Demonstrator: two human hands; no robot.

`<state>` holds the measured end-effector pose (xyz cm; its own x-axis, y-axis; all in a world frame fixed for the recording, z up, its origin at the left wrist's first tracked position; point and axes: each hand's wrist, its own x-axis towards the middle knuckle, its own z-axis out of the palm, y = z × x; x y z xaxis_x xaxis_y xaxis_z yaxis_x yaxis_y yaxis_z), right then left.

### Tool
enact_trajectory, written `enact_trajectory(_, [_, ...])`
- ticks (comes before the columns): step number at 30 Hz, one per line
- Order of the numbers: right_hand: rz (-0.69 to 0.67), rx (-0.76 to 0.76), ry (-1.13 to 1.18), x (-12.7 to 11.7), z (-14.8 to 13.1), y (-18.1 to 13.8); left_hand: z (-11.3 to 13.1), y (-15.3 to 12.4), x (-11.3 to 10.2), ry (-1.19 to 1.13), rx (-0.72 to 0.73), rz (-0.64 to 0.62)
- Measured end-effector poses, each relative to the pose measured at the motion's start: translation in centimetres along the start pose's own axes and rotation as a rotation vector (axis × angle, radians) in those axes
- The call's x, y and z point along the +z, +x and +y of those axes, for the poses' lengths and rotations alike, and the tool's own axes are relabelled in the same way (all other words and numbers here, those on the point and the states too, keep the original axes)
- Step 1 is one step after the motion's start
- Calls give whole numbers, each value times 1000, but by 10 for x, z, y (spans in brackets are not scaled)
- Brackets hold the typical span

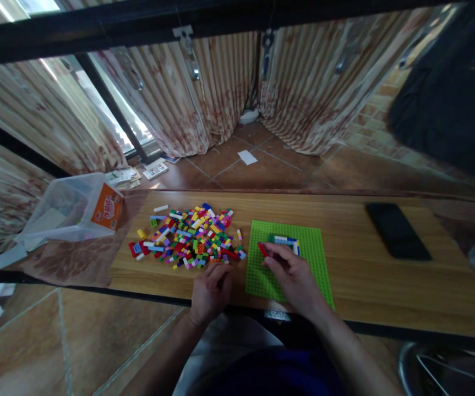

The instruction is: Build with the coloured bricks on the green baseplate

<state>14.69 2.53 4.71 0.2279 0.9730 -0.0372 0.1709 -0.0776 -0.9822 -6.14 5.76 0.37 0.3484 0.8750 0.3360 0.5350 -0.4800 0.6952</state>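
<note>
A red building brick (263, 249) is pinched between the thumb and fingers of my right hand (293, 272), over the left half of a green studded baseplate (257, 280). On that plate, partly covered by my right hand, sits a low row of white, blue and green bricks (285, 240). My left hand (212, 289) rests curled at the table's near edge, by the front of a heap of loose coloured bricks (191, 234). Its fingers are closed, and whatever may be inside them is hidden.
The wooden table (356, 286) carries a black phone (398, 231) on the right. Left of the heap stands a clear plastic bin (72, 209) with an orange label. Curtains (224, 88) hang beyond the table, and a dark bar (138, 33) crosses the top.
</note>
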Motion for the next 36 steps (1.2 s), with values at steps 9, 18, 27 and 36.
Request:
enact_trajectory(9, [-119, 474, 731, 18, 1, -21, 45, 22, 5, -670, -462, -56])
enact_trajectory(18, [-71, 304, 446, 19, -4, -24, 61, 27, 16, -769, -533, -100])
enact_trajectory(27, [-60, 448, 606, -4, -5, -38, 62, 23, 8, -735, -478, -217])
enact_trajectory(36, [346, 292, 281, -73, 30, -21, 22, 22, 4, -233, -258, -55])
